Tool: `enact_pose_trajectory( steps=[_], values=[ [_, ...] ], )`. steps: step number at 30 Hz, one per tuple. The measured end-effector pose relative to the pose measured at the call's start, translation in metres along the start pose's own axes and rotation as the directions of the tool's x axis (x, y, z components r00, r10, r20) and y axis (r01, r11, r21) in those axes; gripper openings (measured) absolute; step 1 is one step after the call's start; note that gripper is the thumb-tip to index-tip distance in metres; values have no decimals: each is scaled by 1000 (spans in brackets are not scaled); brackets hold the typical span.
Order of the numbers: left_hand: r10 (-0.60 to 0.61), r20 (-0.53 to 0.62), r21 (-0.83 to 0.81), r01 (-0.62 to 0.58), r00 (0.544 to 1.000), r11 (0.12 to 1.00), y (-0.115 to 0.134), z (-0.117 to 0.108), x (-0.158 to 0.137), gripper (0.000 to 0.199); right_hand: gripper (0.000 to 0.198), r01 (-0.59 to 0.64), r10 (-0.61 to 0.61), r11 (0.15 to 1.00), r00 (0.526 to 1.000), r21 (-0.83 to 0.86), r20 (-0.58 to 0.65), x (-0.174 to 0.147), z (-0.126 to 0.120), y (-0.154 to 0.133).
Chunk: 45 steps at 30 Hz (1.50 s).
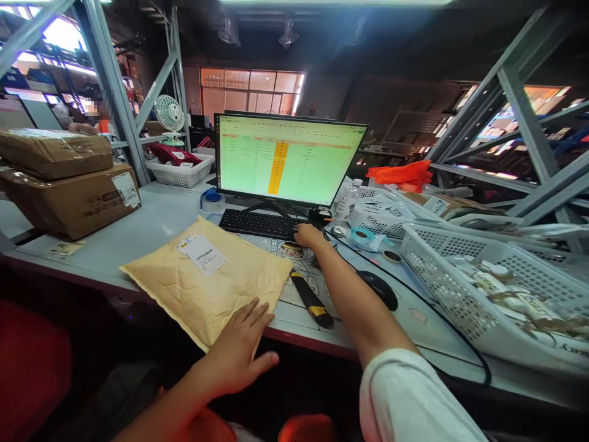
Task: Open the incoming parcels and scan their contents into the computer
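We note uneven light: desk (pixel 175 205) and padded envelope (pixel 232 282) moderately bright, back wall (pixel 327 92) dim, deep shadow under the desk. White glare blows out the upper-left opening (pixel 64 34); the rear window (pixel 253 86) glows pinkish. A bright strip (pixel 335 2) lines the top edge, bluish haze beneath. The monitor (pixel 304 166) shines green, its small text illegible. We record wide-angle stretching at the sides, soft detail in the right-hand plastic basket (pixel 453 294), and pixelation over a person (pixel 103 126) at far left.
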<state>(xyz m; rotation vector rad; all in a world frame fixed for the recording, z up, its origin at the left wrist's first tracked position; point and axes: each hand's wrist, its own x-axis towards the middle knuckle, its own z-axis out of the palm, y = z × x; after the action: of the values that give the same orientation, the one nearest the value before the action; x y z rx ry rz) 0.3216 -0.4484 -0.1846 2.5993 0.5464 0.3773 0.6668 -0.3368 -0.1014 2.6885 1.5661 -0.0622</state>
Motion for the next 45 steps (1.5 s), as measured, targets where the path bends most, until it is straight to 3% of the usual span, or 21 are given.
enact_pose_trajectory(
  steps=[2,5,7,11,13,15,16,18,20,23,26,29,32,35,37,39,42,45],
  values=[
    [76,90,18,-78,993,997,-6,-21,-21,89,49,70,-70,998,997,-6,-31,-28,1,-9],
    [87,75,205,-100,993,974,-30,-37,-47,111,49,173,-174,985,984,-22,-32,-87,20,-13],
    [96,14,333,-95,995,938,-50,-35,-55,103,52,208,-209,978,977,-31,-35,-126,38,-9],
    [247,-126,419,-174,961,891,-71,-26,-51,55,54,180,-177,984,976,13,-124,-179,71,1],
    [307,-252,400,-190,918,897,-70,-33,-43,43,52,147,-135,987,978,60,-160,-189,80,4],
    [292,-411,371,-134,864,919,-64,-53,-33,33,51,137,-114,984,975,115,-190,-190,83,7],
    [250,-505,350,-68,826,934,-59,-67,-28,26,51,149,-114,977,970,152,-216,-189,81,10],
    [139,-690,277,82,710,957,-46,-104,-17,22,50,199,-117,950,942,242,-315,-185,69,18],
    [57,-828,174,160,559,972,-31,-143,-6,32,48,292,-108,902,865,317,-490,-184,42,23],
    [26,-925,69,100,379,993,-7,-191,6,38,44,503,-111,804,652,319,-750,-198,-21,18],
    [60,-954,65,8,293,998,15,-213,14,35,40,705,-260,679,494,206,-830,-228,-89,-11],
    [95,-966,100,7,241,995,29,-212,16,32,36,837,-454,543,356,63,-817,-250,-134,-52],
    [163,-971,173,42,177,984,37,-203,13,29,35,901,-528,432,225,-31,-819,-255,-154,-87],
    [270,-958,273,22,92,962,40,-197,3,23,37,915,-560,389,144,-106,-816,-255,-159,-102],
    [303,-952,303,-14,37,953,40,-196,-5,22,39,907,-583,397,134,-138,-801,-253,-161,-100],
    [280,-959,281,-34,-33,959,41,-197,-14,22,39,884,-578,446,168,-137,-798,-243,-163,-87],
    [179,-978,186,-53,-110,981,39,-199,-22,25,41,777,-469,627,320,-55,-823,-210,-162,-55],
    [101,-990,110,-84,-102,990,32,-205,-21,34,46,594,-312,803,487,47,-816,-173,-147,-22]
  ],
)
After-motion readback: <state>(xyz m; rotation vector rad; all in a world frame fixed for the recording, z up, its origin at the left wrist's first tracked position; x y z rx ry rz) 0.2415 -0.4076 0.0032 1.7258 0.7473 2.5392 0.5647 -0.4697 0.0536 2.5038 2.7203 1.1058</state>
